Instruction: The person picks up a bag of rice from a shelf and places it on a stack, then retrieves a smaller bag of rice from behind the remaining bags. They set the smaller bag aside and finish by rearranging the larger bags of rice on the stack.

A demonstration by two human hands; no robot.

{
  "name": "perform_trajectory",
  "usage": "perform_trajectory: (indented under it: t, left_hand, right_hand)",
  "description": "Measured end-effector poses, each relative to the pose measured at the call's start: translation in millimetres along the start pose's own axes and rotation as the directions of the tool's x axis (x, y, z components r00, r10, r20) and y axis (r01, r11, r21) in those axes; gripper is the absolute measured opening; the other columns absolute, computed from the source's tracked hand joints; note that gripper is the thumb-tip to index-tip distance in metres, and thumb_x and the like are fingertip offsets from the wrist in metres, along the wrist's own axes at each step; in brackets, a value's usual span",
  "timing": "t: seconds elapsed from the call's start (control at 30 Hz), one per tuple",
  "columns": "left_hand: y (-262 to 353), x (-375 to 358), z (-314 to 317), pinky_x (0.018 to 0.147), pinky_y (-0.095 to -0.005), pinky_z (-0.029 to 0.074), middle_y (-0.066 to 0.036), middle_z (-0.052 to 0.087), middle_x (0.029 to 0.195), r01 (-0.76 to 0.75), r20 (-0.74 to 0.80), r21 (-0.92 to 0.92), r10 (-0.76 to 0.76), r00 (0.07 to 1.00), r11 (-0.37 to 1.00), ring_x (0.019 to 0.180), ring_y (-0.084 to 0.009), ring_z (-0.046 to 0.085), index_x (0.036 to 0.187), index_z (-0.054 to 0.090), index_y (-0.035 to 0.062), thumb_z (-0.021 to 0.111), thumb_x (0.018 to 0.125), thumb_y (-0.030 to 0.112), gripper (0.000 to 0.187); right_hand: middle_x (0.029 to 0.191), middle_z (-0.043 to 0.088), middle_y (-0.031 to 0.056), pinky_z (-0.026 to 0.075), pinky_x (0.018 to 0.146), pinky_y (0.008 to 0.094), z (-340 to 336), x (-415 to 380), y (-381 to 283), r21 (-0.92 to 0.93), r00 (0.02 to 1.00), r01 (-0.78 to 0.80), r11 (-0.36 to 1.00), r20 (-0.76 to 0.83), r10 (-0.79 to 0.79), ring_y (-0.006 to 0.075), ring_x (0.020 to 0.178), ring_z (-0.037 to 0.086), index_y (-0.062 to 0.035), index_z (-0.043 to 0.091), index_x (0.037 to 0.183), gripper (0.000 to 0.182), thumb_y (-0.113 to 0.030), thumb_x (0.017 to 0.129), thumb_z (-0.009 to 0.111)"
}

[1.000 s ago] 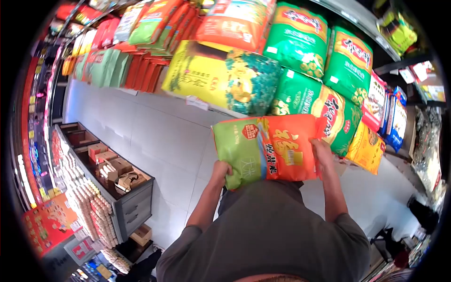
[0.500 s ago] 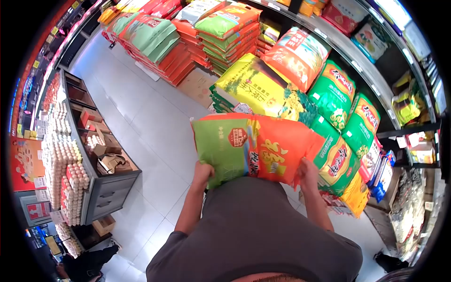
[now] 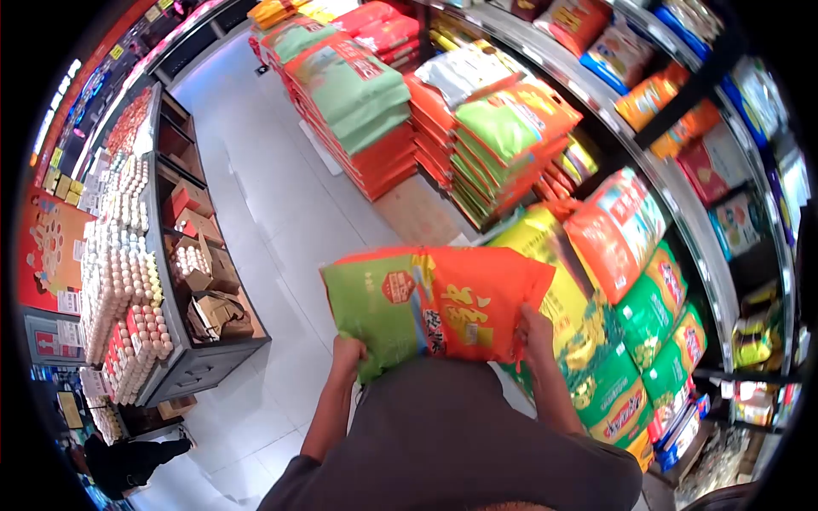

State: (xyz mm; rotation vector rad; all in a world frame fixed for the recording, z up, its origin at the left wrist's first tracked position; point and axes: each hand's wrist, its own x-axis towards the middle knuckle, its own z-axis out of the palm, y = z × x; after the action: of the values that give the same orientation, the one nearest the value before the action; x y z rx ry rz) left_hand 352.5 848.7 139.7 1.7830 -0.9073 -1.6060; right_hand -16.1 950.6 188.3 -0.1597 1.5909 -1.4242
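Note:
A large red and green bag (image 3: 456, 298), which looks like packaged rice, is held level in front of my body. My left hand (image 3: 348, 356) grips its green left end near the lower corner. At the red right end, my right hand (image 3: 535, 336) is closed on the edge. The bag's near side rests close to or against my dark shirt. Just beyond its right end lies a yellow bag (image 3: 569, 315) on the display. A stack of similar red and green bags (image 3: 511, 123) rises ahead on the right.
Pale green and red bags (image 3: 354, 89) are piled ahead beside the tiled aisle (image 3: 281, 230). Green bags (image 3: 652, 311) line the right under shelving (image 3: 588, 81). Left stands an egg display (image 3: 128, 255) on a grey cabinet (image 3: 209, 366). A person in dark clothes (image 3: 128, 464) is at lower left.
I have turned and moved along the aisle with the bag still in both hands. The red and green stack now appears nearer, and the yellow bag has shifted right and lower in view.

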Motion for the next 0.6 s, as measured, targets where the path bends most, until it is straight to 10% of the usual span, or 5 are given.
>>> perform_trajectory:
  t: [0.6]
  left_hand:
    - [148.4,220.6,-126.7,0.043,-0.0349,0.037,-0.006,0.054,0.062,-0.010,-0.152,-0.152,-0.013,0.988,0.988,0.051,-0.0194,0.051,0.076,0.061,-0.0052,0.053,0.059,-0.009,0.019]
  right_hand:
    - [0.055,0.041,-0.0078,0.026,0.045,0.0248,321.3,179.2,-52.7,-0.150,0.983,0.019,0.989,0.183,0.009,0.0058,0.044,0.034,-0.0159,0.055,0.073,0.018,-0.012,0.087,0.066]
